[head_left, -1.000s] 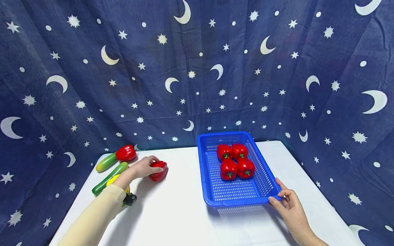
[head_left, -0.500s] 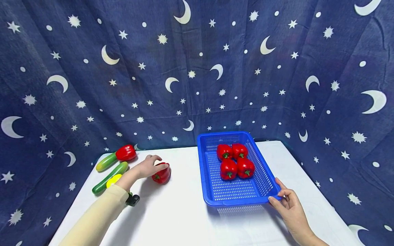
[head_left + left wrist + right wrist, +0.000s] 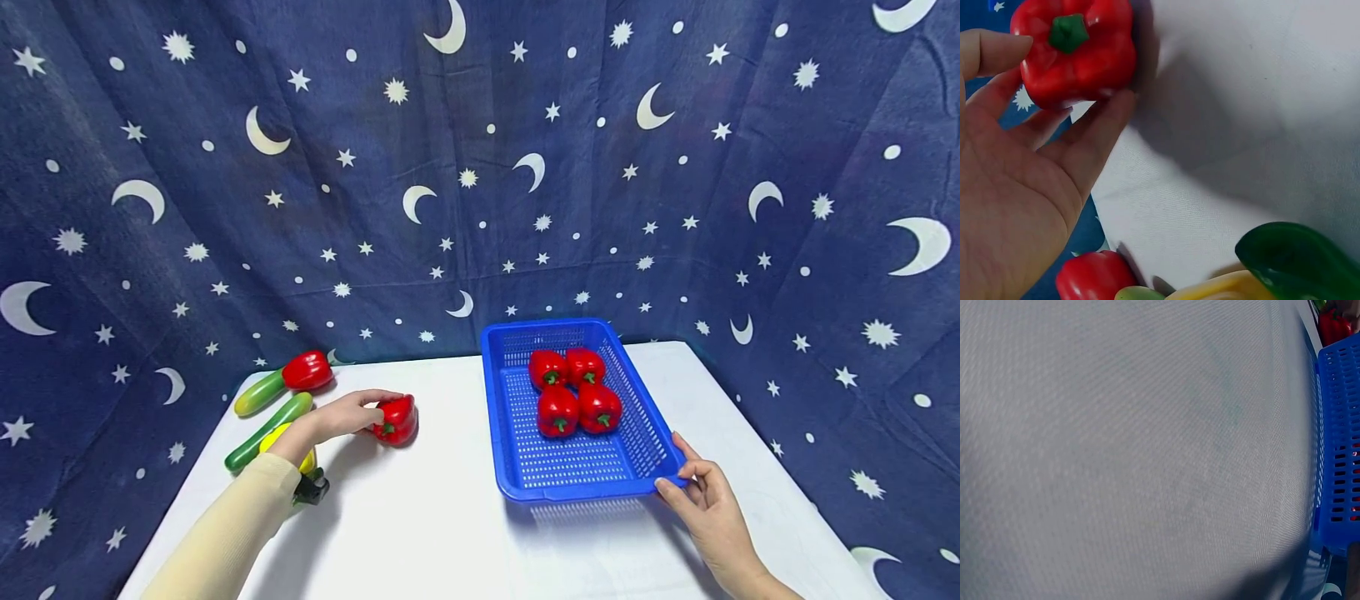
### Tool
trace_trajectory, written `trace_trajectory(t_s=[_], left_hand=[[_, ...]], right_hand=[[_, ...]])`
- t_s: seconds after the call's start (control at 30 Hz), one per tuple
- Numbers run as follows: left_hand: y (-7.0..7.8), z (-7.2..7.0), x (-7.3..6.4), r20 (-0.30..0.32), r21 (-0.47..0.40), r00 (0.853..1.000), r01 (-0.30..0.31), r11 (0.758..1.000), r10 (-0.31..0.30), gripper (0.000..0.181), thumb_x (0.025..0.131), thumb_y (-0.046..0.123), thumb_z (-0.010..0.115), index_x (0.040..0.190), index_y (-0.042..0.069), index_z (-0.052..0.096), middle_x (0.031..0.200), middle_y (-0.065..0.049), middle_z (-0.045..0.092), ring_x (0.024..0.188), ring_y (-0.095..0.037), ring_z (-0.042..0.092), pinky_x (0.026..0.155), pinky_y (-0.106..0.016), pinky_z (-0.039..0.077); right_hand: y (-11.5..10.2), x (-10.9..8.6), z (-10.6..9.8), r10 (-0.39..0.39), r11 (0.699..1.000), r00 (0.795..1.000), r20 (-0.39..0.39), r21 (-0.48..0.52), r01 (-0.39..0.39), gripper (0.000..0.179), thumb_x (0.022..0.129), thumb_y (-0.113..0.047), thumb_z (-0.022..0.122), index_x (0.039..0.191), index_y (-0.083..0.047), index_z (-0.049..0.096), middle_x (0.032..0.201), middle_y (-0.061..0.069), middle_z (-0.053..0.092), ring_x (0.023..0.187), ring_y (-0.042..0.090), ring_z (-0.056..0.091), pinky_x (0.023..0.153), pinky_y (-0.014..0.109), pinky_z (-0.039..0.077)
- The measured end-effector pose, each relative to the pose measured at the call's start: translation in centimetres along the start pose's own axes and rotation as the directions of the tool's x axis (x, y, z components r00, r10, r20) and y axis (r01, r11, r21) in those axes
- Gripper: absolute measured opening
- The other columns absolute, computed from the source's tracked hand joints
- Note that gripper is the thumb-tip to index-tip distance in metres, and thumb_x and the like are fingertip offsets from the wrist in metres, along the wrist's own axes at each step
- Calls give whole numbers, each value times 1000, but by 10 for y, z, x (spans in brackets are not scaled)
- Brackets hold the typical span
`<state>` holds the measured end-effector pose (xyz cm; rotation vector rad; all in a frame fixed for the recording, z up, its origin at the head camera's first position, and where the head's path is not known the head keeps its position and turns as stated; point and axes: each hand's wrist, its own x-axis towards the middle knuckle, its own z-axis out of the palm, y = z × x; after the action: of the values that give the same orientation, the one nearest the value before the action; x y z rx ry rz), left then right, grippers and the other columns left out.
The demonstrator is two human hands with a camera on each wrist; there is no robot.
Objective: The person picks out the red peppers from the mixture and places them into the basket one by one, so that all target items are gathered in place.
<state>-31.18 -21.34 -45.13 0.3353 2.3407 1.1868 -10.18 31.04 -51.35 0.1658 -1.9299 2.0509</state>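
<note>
My left hand (image 3: 341, 419) has its fingers and thumb around a red bell pepper (image 3: 397, 421) on the white table. In the left wrist view, the thumb lies beside the green stem of this bell pepper (image 3: 1079, 62), with the other fingers along its far side and below. My right hand (image 3: 708, 512) pinches the near right corner of a blue perforated basket (image 3: 592, 492), thumb on the rim. Several red bell peppers (image 3: 557, 411) sit grouped inside it. The right wrist view catches only the basket's side wall (image 3: 1338, 444) at its right edge.
Left of the left hand lie a green cucumber-like vegetable (image 3: 258, 442), a green-yellow one (image 3: 258, 396), another red pepper-like vegetable (image 3: 307, 372), a partly hidden yellow item (image 3: 273, 435) and a dark item (image 3: 311, 487). A starry blue curtain (image 3: 480, 208) stands behind the table.
The bell pepper by my left hand shifted slightly right and turned. That hand's fingers, raised over it half a second ago, have lowered around it. My right hand and the basket stay put.
</note>
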Motion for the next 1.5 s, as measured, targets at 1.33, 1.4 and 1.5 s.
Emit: trace_trajectory(t_s=[1.33, 1.4, 1.5], left_hand=[[-11, 24, 6, -62, 40, 998, -13, 999, 15, 92, 82, 11, 80, 161, 18, 33, 147, -16, 48, 130, -37, 46, 104, -53, 47], [-11, 25, 7, -62, 37, 998, -21, 999, 23, 93, 82, 11, 80, 161, 19, 33, 147, -16, 48, 131, -37, 46, 104, -54, 47], [-12, 25, 7, -64, 37, 998, -26, 999, 28, 92, 83, 11, 80, 161, 21, 33, 147, -16, 48, 130, -37, 45, 104, -53, 48]], right_hand=[[-1, 0, -1, 4, 1000, 1000, 10, 8, -4, 22, 99, 12, 55, 110, 8, 37, 164, 5, 30, 131, 1, 50, 94, 25, 53], [-1, 0, -1, 8, 1000, 1000, 11, 10, -8, 21, 99, 12, 55, 110, 8, 38, 164, 5, 30, 131, 0, 50, 93, 25, 53], [-1, -1, -1, 13, 1000, 1000, 9, 8, -13, 22, 99, 11, 56, 111, 7, 38, 165, 5, 29, 131, 0, 49, 94, 25, 53]])
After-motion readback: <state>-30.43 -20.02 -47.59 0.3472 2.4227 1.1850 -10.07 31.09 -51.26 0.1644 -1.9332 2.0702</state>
